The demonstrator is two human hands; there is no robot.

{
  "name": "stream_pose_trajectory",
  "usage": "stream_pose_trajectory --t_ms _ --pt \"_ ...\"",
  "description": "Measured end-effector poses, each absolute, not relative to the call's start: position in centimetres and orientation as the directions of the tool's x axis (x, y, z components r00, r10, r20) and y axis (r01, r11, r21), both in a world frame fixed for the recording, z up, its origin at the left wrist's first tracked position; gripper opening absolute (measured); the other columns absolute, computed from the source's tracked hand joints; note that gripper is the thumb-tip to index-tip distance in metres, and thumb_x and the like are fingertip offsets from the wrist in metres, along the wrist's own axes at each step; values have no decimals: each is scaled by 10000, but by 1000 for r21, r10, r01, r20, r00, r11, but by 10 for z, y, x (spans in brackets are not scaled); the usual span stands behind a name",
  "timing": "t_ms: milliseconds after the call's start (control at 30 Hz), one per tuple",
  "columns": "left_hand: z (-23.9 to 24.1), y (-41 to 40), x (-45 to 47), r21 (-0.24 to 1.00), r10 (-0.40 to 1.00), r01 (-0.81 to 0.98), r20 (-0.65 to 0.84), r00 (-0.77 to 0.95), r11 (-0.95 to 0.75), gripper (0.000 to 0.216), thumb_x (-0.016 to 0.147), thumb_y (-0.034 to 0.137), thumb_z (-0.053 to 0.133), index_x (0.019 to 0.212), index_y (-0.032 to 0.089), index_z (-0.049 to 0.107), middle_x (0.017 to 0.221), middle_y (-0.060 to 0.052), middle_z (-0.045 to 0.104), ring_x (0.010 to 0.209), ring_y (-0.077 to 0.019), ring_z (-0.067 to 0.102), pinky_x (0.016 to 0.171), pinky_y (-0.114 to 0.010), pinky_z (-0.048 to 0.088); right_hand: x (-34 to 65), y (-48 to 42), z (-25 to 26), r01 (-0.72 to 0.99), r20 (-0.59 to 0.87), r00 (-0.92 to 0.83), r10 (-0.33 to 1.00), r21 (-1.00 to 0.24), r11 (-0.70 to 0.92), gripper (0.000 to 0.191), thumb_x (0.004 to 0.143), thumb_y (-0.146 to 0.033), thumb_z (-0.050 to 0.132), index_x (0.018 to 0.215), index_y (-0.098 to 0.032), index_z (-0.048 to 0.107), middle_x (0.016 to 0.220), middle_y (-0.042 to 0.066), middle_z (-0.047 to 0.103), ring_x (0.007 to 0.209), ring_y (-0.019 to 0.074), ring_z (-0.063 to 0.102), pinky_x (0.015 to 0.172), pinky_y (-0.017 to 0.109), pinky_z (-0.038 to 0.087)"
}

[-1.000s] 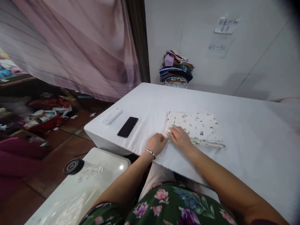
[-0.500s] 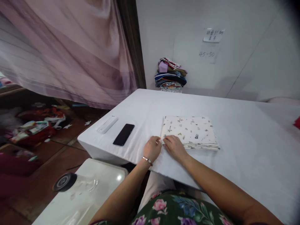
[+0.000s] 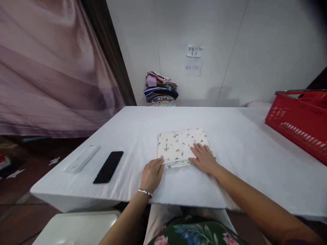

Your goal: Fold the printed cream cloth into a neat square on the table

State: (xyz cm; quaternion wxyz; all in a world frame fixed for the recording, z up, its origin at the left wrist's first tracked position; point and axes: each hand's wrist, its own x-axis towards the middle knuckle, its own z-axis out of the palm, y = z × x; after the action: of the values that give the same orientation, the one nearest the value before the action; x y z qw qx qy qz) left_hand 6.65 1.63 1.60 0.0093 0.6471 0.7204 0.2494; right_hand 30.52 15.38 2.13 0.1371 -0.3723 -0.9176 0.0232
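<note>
A folded white cloth (image 3: 180, 144) with a small printed pattern lies on the white-covered table (image 3: 237, 146) in front of me, its layered edge toward me. At its near left corner is my left hand (image 3: 152, 175), with a bracelet on the wrist; its fingers are drawn together and closed on the corner. My right hand (image 3: 203, 158) rests flat on the cloth's near right part, fingers spread and palm down.
Left on the table are a black phone (image 3: 108, 166) and a white oblong object (image 3: 82, 159). Folded fabrics (image 3: 161, 89) are stacked against the back wall. A red plastic basket (image 3: 298, 119) stands at the right. A pink curtain (image 3: 51, 68) hangs on the left.
My right hand has moved from the cloth's left corner to its right part and lies flat. My left hand stays by the left corner. The view has turned right, bringing the red basket in.
</note>
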Motion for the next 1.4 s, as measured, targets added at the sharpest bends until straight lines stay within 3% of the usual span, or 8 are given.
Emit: stream_pose_trajectory --t_ms 233,367,567,667,767,833,1067,1400 --pt "53 40 81 296 952 947 232 -198 124 303 849 325 388 770 233 666 1002 -36 665 1002 -213 557 924 -397 375 305 165 23 711 82 -659 748 -257 655 623 874 -588 218 1340 -208 383 1447 115 270 1339 273 179 1044 489 156" --pt "58 82 93 234 950 971 289 -114 46 390 879 409 324 1101 232 590 1298 -47 500 1241 -224 374 1050 -420 227 293 200 40 743 134 -605 785 -259 617 641 877 -576 221 1374 -184 314 1468 115 209 1354 255 112 1057 476 136" --pt "24 119 86 197 983 964 -5 -183 181 663 826 584 295 1353 185 345 1472 -73 197 1356 -263 127 1081 -449 126 300 244 18 861 25 -454 891 -246 446 668 852 -559 305 1369 -135 304 1472 140 179 1352 272 107 1036 514 165" --pt "17 119 82 182 985 968 -9 -172 170 686 831 595 244 1372 180 310 1479 -64 167 1362 -257 96 1086 -447 103 307 251 9 789 75 -425 902 -458 410 645 805 -559 410 1313 -161 403 1459 115 235 1347 263 142 1044 486 185" --pt "17 118 82 166 984 970 -11 -175 175 693 834 589 236 1377 163 302 1480 -65 160 1362 -255 92 1088 -445 92 320 261 13 630 98 -297 950 -727 272 558 811 -509 417 1249 -170 482 1365 110 418 1266 231 352 992 388 320" --pt "18 118 83 164 984 970 -10 -178 177 693 834 588 240 1378 163 302 1479 -64 161 1362 -255 93 1090 -445 88 334 270 18 588 93 -179 979 -788 183 510 844 -446 341 1216 -137 504 1266 124 521 1153 214 483 905 341 402" --pt "15 120 83 157 983 971 7 -181 178 683 832 586 252 1377 178 306 1477 -62 172 1362 -254 95 1088 -457 94 363 269 21 603 18 -113 993 -794 83 285 740 -393 474 756 -157 634 721 51 660 628 162 582 548 252 423" --pt "16 122 82 201 980 959 -52 -192 199 716 812 620 240 1390 200 269 1488 -44 128 1368 -245 56 1083 -478 73 351 256 37 819 -127 -233 964 -561 124 301 661 -480 598 599 -186 581 633 33 602 598 161 525 507 253 308"
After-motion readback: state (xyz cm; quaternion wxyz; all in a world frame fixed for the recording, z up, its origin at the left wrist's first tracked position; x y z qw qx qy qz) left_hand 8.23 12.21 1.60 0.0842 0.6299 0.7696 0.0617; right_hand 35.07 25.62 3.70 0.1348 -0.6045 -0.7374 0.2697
